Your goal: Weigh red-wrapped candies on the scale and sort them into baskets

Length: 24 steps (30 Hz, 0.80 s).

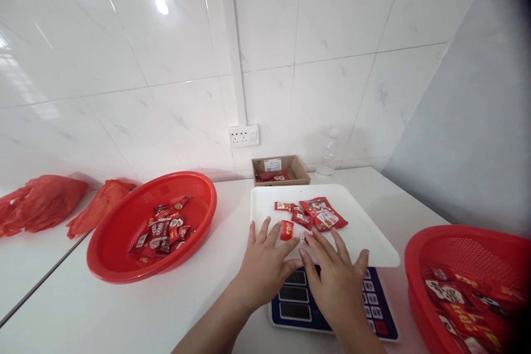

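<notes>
1. Left hand (267, 265) is reaching over scale pan (367, 246), fingers spread; contact unclear.
2. Right hand (338, 276) is reaching over scale pan, fingers spread, pinching nothing visible.
3. Red packets (302, 218) are lying on scale pan.
4. Judged step: arranging red packets on scale pan; next move is probably calling for curling fingertips around one.

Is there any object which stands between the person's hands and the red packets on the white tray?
No, nothing visible does. The left hand and right hand are at the tray's near side, fingertips close to the red packets. The cardboard box stands beyond them.
</notes>
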Each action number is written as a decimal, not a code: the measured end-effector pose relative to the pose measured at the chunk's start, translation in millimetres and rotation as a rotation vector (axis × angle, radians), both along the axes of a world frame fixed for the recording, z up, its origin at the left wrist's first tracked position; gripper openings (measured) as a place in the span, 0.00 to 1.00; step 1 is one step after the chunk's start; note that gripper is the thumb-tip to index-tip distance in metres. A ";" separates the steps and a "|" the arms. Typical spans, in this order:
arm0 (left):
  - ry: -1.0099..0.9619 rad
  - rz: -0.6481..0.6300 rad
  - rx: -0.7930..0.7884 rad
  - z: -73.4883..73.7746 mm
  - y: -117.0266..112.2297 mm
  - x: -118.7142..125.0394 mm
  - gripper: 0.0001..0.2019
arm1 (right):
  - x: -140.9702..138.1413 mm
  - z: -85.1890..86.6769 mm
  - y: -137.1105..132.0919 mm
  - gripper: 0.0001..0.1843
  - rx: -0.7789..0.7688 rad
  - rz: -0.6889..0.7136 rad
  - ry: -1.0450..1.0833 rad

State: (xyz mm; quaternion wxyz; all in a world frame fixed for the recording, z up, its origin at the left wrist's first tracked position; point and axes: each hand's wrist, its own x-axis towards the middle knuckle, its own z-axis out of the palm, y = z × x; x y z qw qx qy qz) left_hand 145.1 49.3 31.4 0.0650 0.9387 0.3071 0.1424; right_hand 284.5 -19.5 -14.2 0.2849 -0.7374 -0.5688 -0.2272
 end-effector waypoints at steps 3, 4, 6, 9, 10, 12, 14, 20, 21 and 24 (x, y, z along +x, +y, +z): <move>-0.040 0.003 -0.043 0.6 -0.3 1.1 0.18 | -0.7 -1.2 -0.2 0.21 -0.006 0.022 0.007; -0.078 0.016 -0.057 1.2 -0.2 1.5 0.16 | -0.8 -1.2 -0.4 0.21 0.003 0.028 0.012; -0.199 0.055 -0.091 3.3 -0.4 2.2 0.10 | -0.6 -0.4 -0.5 0.22 0.038 0.038 0.023; -0.395 0.096 -0.177 7.2 -1.3 1.9 0.04 | -0.2 1.3 -0.4 0.22 0.106 0.063 0.043; -0.427 0.098 -0.201 8.1 -1.7 1.6 0.03 | -0.1 1.6 -0.4 0.22 0.119 0.076 0.047; -0.411 0.080 -0.201 8.9 -2.3 1.2 0.08 | 0.1 1.5 -0.4 0.21 0.125 0.097 0.045; -0.322 0.036 -0.143 8.1 -2.6 1.4 0.13 | 0.1 0.8 -0.6 0.20 0.104 0.108 0.040; -0.148 -0.058 -0.037 3.7 -5.5 3.8 0.16 | -2.2 -0.2 -2.4 0.16 0.018 0.140 0.064; -0.150 -0.059 -0.041 3.5 -6.1 4.0 0.16 | -2.7 0.0 -2.7 0.15 0.011 0.155 0.072; -0.171 -0.063 -0.078 3.4 -7.5 4.7 0.12 | -3.9 0.5 -3.2 0.14 0.014 0.193 0.090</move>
